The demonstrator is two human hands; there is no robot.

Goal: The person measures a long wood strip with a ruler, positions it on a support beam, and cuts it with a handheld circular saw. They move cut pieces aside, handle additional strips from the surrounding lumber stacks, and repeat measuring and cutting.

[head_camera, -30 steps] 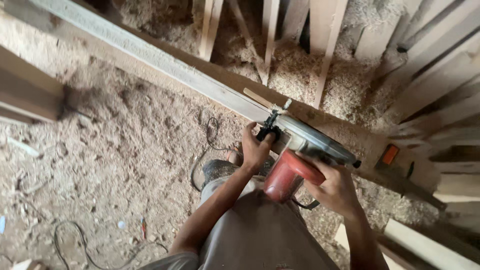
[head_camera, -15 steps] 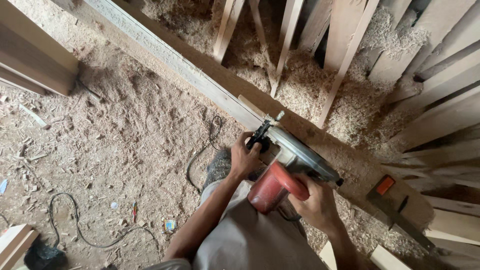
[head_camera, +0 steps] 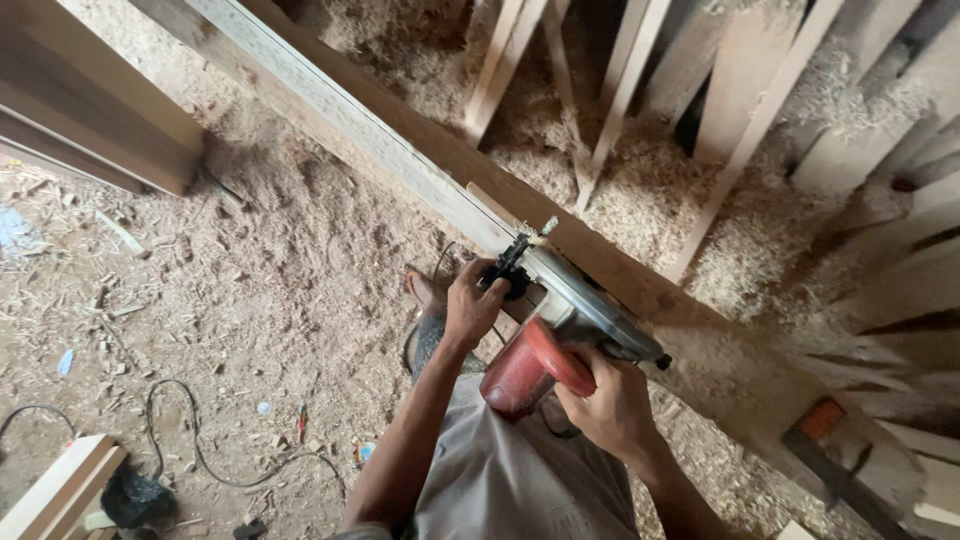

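Note:
A circular saw (head_camera: 560,325) with a red motor body and a grey metal blade guard sits against the edge of a long wooden beam (head_camera: 380,135) that runs diagonally from upper left to lower right. My left hand (head_camera: 475,305) grips the black front knob of the saw. My right hand (head_camera: 610,410) wraps around the saw's rear handle beside the red motor. A thin wood strip sticks out along the beam just ahead of the guard. My grey trousers fill the bottom centre.
Sawdust covers the floor. Wooden slats (head_camera: 620,90) lean behind the beam. A thick plank (head_camera: 90,120) lies at upper left, a black cable (head_camera: 190,450) snakes at lower left, and a clamp with an orange part (head_camera: 825,430) sits at lower right.
The view has shifted so the saw and hands sit lower and further right along the beam. Both hands keep their grip on the saw.

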